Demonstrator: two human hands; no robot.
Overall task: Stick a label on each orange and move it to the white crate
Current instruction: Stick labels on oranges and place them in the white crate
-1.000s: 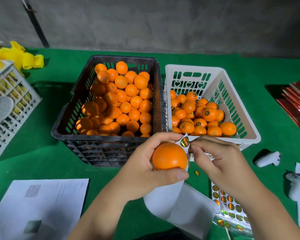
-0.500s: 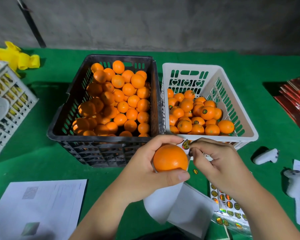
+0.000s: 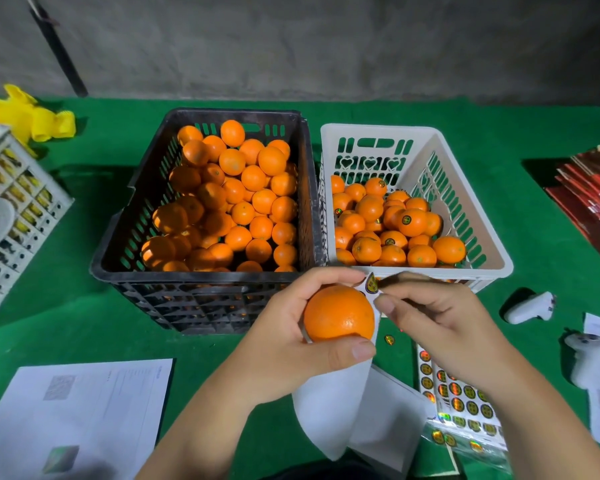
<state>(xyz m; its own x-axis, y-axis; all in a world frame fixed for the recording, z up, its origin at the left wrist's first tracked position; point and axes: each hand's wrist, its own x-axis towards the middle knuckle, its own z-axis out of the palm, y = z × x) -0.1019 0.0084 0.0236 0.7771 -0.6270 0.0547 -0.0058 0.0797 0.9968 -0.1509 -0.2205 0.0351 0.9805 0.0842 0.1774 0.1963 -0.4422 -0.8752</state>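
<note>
My left hand (image 3: 288,327) grips an orange (image 3: 338,313) together with a white backing sheet (image 3: 329,410) that hangs below it. A round dark label (image 3: 371,283) sits at the sheet's top corner, right above the orange. My right hand (image 3: 440,320) pinches at that label with thumb and forefinger. Behind my hands, the white crate (image 3: 492,251) holds several labelled oranges. The black crate (image 3: 118,261) to its left is full of plain oranges.
A sheet of labels (image 3: 458,396) lies under my right forearm, with one loose label (image 3: 389,339) on the green cloth. White papers (image 3: 77,417) lie front left, a white grid crate (image 3: 11,216) far left, two white controllers (image 3: 530,308) and red booklets (image 3: 593,192) right.
Both hands stayed in front of the crates. My right fingers slid closer to the label at the sheet's corner, and the corner bent nearer the orange.
</note>
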